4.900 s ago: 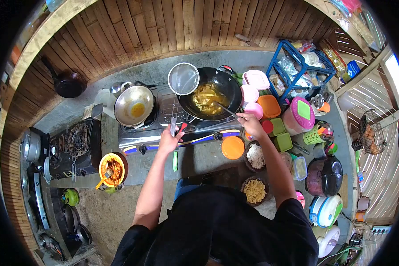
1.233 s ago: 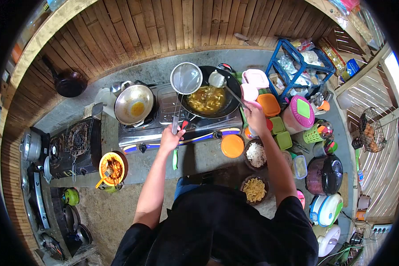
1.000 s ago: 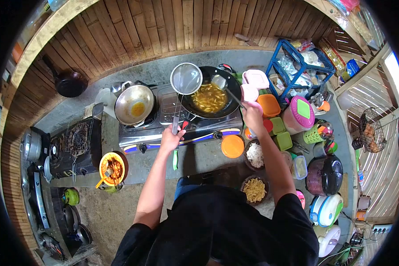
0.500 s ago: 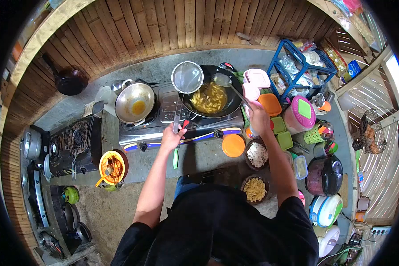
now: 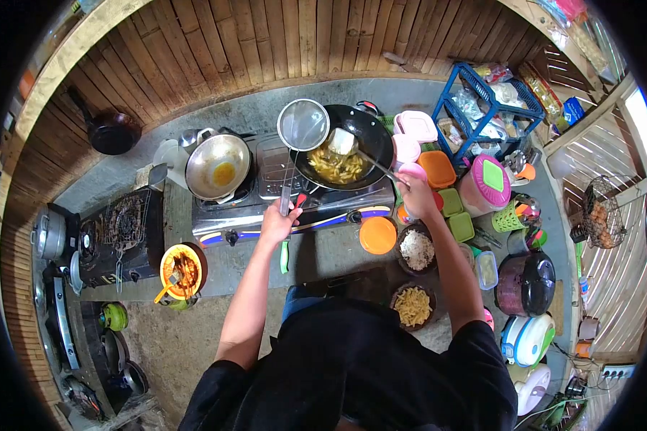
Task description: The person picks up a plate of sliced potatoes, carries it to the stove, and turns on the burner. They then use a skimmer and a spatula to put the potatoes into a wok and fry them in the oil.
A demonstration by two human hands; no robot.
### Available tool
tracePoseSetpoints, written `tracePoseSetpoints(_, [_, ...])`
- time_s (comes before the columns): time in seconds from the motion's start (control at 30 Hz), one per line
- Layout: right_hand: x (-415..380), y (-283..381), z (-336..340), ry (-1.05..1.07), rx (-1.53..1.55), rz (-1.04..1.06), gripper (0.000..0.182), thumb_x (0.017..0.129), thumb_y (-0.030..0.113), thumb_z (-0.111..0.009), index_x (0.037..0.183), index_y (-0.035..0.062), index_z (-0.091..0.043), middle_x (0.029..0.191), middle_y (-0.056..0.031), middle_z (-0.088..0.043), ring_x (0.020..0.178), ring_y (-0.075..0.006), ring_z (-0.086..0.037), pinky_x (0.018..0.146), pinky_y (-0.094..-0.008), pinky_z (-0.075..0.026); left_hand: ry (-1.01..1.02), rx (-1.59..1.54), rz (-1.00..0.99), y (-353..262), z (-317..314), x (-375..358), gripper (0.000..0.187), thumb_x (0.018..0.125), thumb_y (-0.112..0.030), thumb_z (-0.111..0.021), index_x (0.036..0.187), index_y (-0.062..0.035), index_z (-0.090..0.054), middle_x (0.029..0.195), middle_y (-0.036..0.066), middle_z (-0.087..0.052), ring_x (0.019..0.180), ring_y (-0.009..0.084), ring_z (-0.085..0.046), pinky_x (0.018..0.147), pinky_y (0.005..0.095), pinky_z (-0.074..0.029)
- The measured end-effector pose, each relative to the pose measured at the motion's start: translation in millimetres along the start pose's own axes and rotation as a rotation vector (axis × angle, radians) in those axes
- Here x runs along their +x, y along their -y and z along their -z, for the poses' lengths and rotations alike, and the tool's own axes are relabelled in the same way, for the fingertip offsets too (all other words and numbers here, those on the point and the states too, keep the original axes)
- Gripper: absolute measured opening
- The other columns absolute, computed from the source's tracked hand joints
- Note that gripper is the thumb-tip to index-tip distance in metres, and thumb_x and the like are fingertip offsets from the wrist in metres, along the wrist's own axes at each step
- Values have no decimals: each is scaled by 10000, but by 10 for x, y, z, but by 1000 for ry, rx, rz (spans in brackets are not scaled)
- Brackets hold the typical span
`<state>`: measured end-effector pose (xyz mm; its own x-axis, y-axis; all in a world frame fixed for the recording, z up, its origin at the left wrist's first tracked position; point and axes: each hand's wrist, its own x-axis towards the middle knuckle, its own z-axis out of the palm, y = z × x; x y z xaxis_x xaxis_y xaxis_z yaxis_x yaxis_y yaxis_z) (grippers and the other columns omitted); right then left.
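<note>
My left hand [image 5: 277,221] is closed round the long handle of a mesh strainer [image 5: 303,125]. The strainer's round basket overlaps the left rim of a black wok [image 5: 376,134] on the stove. Inside the wok, yellow strips of food [image 5: 332,167] sit in oil. My right hand [image 5: 417,195] grips the handle of a spatula [image 5: 342,141], whose bright flat blade is down among the strips. A red-handled utensil [image 5: 301,200] lies close to my left hand, and a green-handled knife [image 5: 285,257] lies below it.
A second pan [image 5: 207,177] with a little oil sits on the left burner. Bowls of white food [image 5: 416,248] and pale strips [image 5: 413,307] stand by my right forearm. An orange lid [image 5: 377,235] lies before the stove. An orange bowl [image 5: 191,263] holds red sauce.
The spatula blade has moved from the wok's upper right side down and left into the food, turning to show a bright face. My right hand shifted slightly down; the left has stayed put.
</note>
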<state>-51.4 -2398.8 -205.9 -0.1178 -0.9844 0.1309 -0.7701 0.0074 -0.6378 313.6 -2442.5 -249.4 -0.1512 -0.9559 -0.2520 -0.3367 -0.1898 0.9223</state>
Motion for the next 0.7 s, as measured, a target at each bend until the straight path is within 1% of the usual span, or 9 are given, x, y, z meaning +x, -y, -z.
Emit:
tracePoseSetpoints(0.07, [12, 53, 41, -200, -183, 174, 300, 891, 173, -585, 1160, 52, -645, 929, -235, -671, 840, -377, -664, 752, -444, -523, 0, -24, -13, 12, -3, 10, 203, 849, -127, -724, 917, -53, -548, 711, 58, -649, 615, 133, -672, 455, 292, -490])
tracePoseSetpoints(0.1, [12, 86, 69, -200, -183, 174, 300, 891, 173, -585, 1160, 52, -645, 929, -235, -671, 840, -377, -664, 752, -444, -523, 0, -25, -13, 3, -3, 4, 203, 849, -127, -724, 917, -53, -548, 711, 58, -649, 615, 133, -672, 455, 292, -490])
tracePoseSetpoints(0.17, [22, 159, 122, -186, -346, -5, 287, 892, 159, -568, 1149, 57, -644, 901, -241, -666, 828, -394, -655, 737, -484, -523, 1, 17, -16, -18, 9, -7, 201, 850, -126, -723, 916, -53, -547, 709, 60, -649, 613, 135, -671, 455, 294, -489])
tracePoseSetpoints(0.27, [33, 160, 188, -129, -443, -51, 267, 890, 154, -560, 1114, 46, -657, 886, -250, -662, 838, -395, -656, 727, -498, -522, 0, 7, -23, -6, 7, 2, 200, 851, -125, -722, 916, -53, -547, 710, 61, -649, 612, 137, -671, 455, 296, -489])
tracePoseSetpoints(0.4, [41, -50, 146, -53, -347, 8, 280, 883, 163, -573, 1115, 31, -658, 900, -263, -660, 833, -401, -657, 741, -481, -520, -2, 3, -12, -38, 9, -16, 201, 850, -123, -722, 915, -55, -545, 711, 58, -647, 612, 138, -671, 453, 297, -489])
tracePoseSetpoints(0.47, [49, -178, 80, 42, -129, 139, 295, 884, 172, -583, 1126, 20, -656, 954, -270, -659, 864, -396, -658, 776, -457, -513, -3, 3, -9, -61, 8, -26, 203, 850, -122, -724, 913, -58, -542, 711, 54, -646, 614, 135, -671, 448, 296, -485])
tracePoseSetpoints(0.5, [36, -154, 76, 43, -131, 139, 295, 884, 172, -583, 1126, 20, -656, 954, -270, -659, 864, -396, -658, 776, -457, -513, -2, 1, -9, -39, 4, -15, 203, 850, -122, -724, 913, -58, -542, 711, 54, -646, 614, 135, -671, 448, 296, -485])
tracePoseSetpoints(0.57, [-2, -86, 33, 150, 10, -23, 312, 899, 199, -573, 1144, 22, -650, 1027, -264, -655, 924, -392, -652, 824, -433, -505, 3, -19, -16, 6, 0, 7, 211, 845, -112, -730, 894, -71, -529, 716, 35, -630, 624, 128, -670, 436, 274, -462])
tracePoseSetpoints(0.7, [-15, 2, 7, 16, -39, 113, 321, 913, 225, -555, 1155, 35, -647, 1037, -252, -657, 941, -390, -645, 823, -449, -506, 10, 7, -16, -14, 16, 3, 212, 845, -106, -730, 897, -67, -527, 716, 30, -631, 614, 120, -665, 442, 270, -457])
